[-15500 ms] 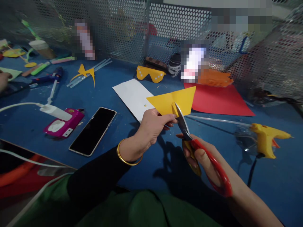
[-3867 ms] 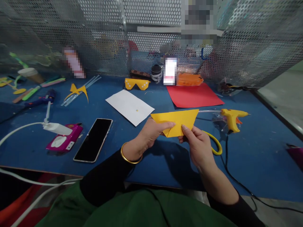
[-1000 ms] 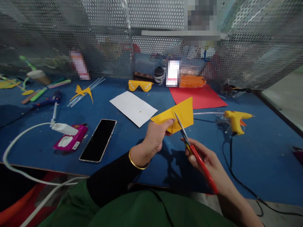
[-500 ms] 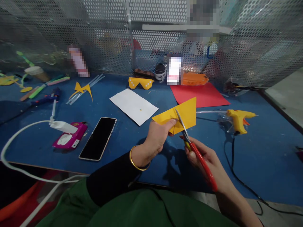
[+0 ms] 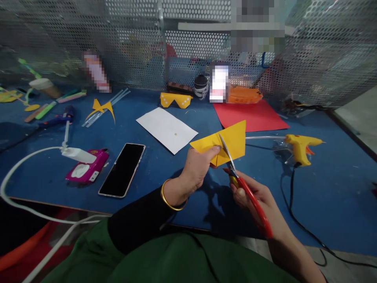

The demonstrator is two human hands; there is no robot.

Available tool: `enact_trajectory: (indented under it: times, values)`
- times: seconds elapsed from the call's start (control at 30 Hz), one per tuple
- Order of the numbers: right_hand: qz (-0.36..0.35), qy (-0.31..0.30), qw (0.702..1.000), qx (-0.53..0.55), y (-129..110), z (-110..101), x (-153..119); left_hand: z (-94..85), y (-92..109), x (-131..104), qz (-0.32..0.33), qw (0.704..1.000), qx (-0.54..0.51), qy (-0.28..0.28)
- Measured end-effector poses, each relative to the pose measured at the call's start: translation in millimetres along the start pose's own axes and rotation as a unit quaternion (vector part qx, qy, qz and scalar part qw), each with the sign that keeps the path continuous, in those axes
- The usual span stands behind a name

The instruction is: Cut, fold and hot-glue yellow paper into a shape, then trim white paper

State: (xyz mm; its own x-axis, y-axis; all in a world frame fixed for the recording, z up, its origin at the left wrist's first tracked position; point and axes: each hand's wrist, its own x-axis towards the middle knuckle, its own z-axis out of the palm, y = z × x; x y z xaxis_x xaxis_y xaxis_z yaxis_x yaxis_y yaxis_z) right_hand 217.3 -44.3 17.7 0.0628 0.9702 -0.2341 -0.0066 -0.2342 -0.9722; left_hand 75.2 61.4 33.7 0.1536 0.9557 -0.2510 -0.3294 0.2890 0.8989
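Matt yellow paper (image 5: 236,137), shiny metal blades (image 5: 227,153)

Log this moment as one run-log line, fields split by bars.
left hand: gripping yellow paper | right hand: holding scissors | blade: across paper | nearby: white sheet, yellow glue gun

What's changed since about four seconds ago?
The right hand let go of the yellow paper and now holds the scissors, one blade across its face. The paper's right end tilted up. The left hand still grips it; white sheet and yellow glue gun stayed put.
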Motion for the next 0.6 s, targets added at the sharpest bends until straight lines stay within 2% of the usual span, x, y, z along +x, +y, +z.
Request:
enact_trajectory:
  times: [0.6]
  values:
    - [0.010, -0.010, 1.000, 0.000, 2.0, 1.8, -0.8, 0.3, 0.6, -0.9, 0.013, 1.000, 0.019, 0.012]
